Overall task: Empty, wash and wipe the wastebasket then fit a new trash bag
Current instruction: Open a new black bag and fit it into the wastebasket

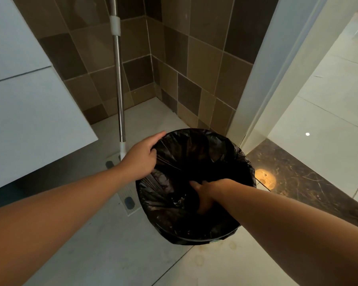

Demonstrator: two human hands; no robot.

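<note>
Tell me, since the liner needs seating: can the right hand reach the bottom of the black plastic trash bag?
Probably yes: the right hand is already deep inside the black plastic trash bag, whose mouth the left hand holds open.

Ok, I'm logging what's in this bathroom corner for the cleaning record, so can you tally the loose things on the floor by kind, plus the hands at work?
Wastebaskets: 1, the wastebasket
Trash bags: 1, the black trash bag lining it
Mops: 1, the mop leaning at the tiled wall
Hands: 2, left hand on the bag's rim, right hand down inside the bag
Total: 5
</note>
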